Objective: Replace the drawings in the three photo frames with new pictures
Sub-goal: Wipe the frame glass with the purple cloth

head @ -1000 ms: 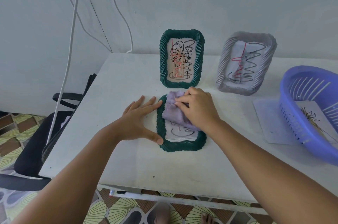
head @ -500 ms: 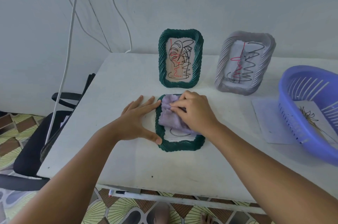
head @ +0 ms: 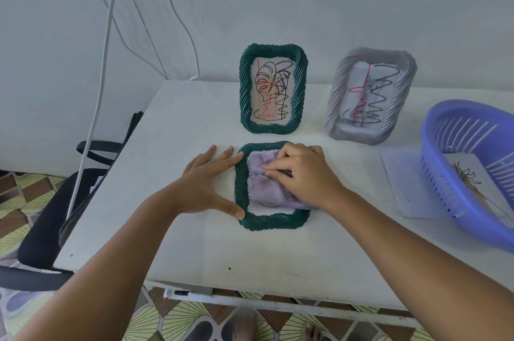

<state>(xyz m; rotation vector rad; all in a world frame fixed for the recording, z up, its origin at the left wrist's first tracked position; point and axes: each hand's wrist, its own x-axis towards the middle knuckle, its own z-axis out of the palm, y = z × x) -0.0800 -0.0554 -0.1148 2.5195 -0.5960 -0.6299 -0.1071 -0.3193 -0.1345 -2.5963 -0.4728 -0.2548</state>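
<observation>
A green photo frame (head: 274, 222) lies flat on the white table (head: 194, 243). My left hand (head: 207, 185) rests flat beside it, thumb and forefinger against its left edge. My right hand (head: 303, 173) presses a pale purple cloth (head: 267, 190) onto the frame's glass with curled fingers; the cloth hides nearly all the drawing beneath. Behind stand a second green frame (head: 273, 89) and a grey frame (head: 370, 96), each with a scribbled drawing.
A blue plastic basket (head: 472, 173) with a line-drawing picture inside sits at the right, partly over a white sheet (head: 403, 182). A black chair (head: 55, 215) stands left of the table. White cables (head: 103, 62) hang along the wall.
My right hand has slid the cloth toward the frame's upper left, and the cloth now covers more of the drawing. My left hand has stayed in place.
</observation>
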